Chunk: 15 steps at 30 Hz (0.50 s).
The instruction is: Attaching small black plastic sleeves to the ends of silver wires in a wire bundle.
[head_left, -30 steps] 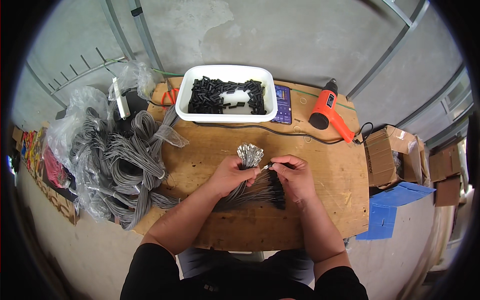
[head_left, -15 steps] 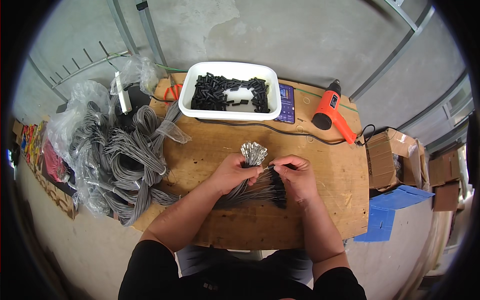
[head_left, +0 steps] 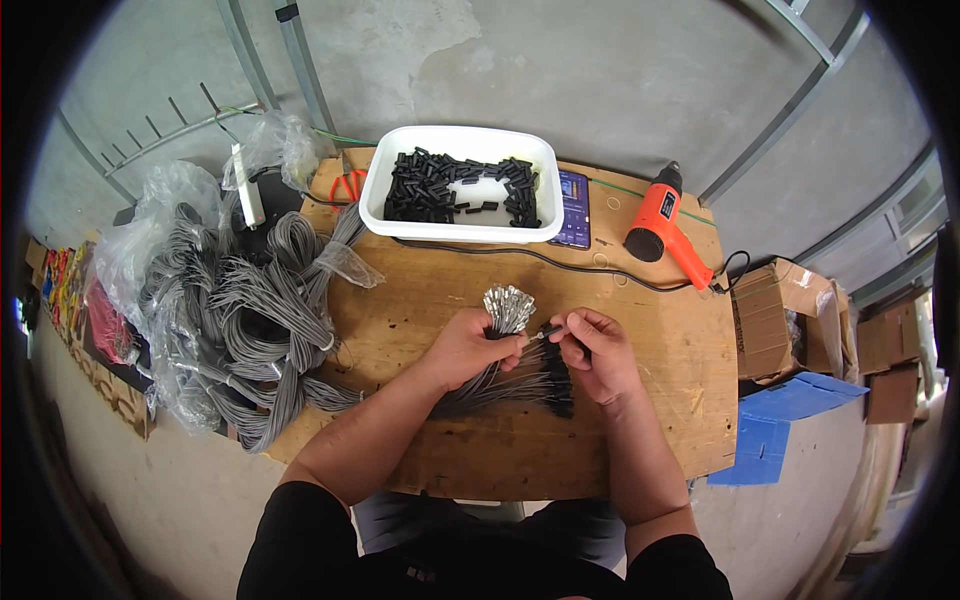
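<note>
My left hand [head_left: 472, 350] is closed around a bundle of thin grey wires, whose bright metal terminals [head_left: 509, 308] fan out above the fist. One wire end sticks out to the right from between its thumb and finger. My right hand [head_left: 600, 355] pinches a short black sleeve [head_left: 551, 331] close to that wire end; whether the wire is inside it is too small to tell. Below the hands, wires with black sleeved ends [head_left: 559, 388] lie spread on the wooden table [head_left: 660, 370].
A white tub [head_left: 460, 233] of black sleeves stands at the back, beside a phone [head_left: 573, 215]. Further right lies an orange heat gun [head_left: 660, 220] with its black cord. Coiled grey wire bundles [head_left: 265, 310] and plastic bags cover the left side. A cardboard box [head_left: 775, 310] stands right of the table.
My right hand has shifted slightly right and its fingers have rolled, so more of the black sleeve shows at the fingertips. My left hand has barely moved.
</note>
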{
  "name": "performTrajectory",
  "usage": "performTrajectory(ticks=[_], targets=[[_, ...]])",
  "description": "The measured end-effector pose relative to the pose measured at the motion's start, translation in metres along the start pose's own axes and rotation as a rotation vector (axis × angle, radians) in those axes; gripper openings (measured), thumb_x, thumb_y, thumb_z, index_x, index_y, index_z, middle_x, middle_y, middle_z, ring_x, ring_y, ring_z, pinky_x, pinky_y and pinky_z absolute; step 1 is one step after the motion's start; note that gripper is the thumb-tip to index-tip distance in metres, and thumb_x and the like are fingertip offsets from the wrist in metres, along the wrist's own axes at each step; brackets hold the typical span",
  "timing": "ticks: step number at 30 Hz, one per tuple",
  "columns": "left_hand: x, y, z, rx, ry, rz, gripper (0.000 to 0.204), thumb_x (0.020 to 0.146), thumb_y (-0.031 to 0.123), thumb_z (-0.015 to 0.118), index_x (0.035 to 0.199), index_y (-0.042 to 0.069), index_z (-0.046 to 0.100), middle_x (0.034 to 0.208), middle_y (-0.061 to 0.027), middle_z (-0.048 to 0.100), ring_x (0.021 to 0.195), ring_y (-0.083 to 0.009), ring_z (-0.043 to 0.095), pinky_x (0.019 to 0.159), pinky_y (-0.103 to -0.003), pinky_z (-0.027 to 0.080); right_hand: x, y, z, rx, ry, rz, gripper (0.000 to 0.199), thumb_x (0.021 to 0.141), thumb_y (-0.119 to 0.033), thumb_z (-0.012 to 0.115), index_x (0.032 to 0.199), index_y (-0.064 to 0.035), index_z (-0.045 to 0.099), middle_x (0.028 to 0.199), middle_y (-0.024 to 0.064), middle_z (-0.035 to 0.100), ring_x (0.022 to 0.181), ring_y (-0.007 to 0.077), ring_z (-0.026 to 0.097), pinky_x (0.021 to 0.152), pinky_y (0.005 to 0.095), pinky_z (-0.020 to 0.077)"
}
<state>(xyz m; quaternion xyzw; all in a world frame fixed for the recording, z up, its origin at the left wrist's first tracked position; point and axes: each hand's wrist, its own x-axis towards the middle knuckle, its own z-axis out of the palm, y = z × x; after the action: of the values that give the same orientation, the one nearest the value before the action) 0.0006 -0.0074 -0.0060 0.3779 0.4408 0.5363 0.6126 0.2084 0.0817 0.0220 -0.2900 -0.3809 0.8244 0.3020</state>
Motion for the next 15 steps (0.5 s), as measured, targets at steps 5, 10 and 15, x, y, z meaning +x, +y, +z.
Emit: performTrajectory(ticks=[5, 10, 15], targets=[[0.0001, 0.0, 0.001, 0.014, 0.014, -0.016, 0.011, 0.09, 0.008, 0.071, 0.094, -0.002, 0.067, 0.08, -0.0044, 0.066, 0.068, -0.0125, 0.063, 0.063, -0.026, 0.053, 0.0018, 0.0028, -0.0038, -0.011, -0.018, 0.046, 0.018, 0.097, -0.011, 0.064, 0.106, 0.0033, 0.066, 0.085, 0.0086, 0.068, 0.054, 0.0041, 0.041, 0.047, 0.0186, 0.0297], [0.0001, 0.0006, 0.0031, 0.009, 0.018, 0.011, 0.012, 0.091, 0.009, 0.071, 0.09, -0.002, 0.067, 0.076, -0.0047, 0.066, 0.065, -0.0115, 0.061, 0.059, -0.025, 0.05, 0.0018, 0.0073, -0.0008, -0.073, -0.035, 0.055, 0.016, 0.096, -0.012, 0.065, 0.105, 0.0024, 0.066, 0.085, 0.0079, 0.068, 0.055, 0.0039, 0.042, 0.047, 0.0184, 0.0306], [0.0, 0.002, 0.0044, -0.003, 0.024, -0.003, 0.011, 0.09, 0.008, 0.071, 0.091, -0.002, 0.067, 0.076, -0.0049, 0.066, 0.065, -0.0117, 0.062, 0.06, -0.025, 0.05, 0.0008, 0.0054, -0.0001, -0.094, -0.025, 0.04, 0.016, 0.095, -0.011, 0.066, 0.104, 0.0022, 0.067, 0.085, 0.0078, 0.069, 0.056, 0.0041, 0.043, 0.05, 0.0183, 0.0329]])
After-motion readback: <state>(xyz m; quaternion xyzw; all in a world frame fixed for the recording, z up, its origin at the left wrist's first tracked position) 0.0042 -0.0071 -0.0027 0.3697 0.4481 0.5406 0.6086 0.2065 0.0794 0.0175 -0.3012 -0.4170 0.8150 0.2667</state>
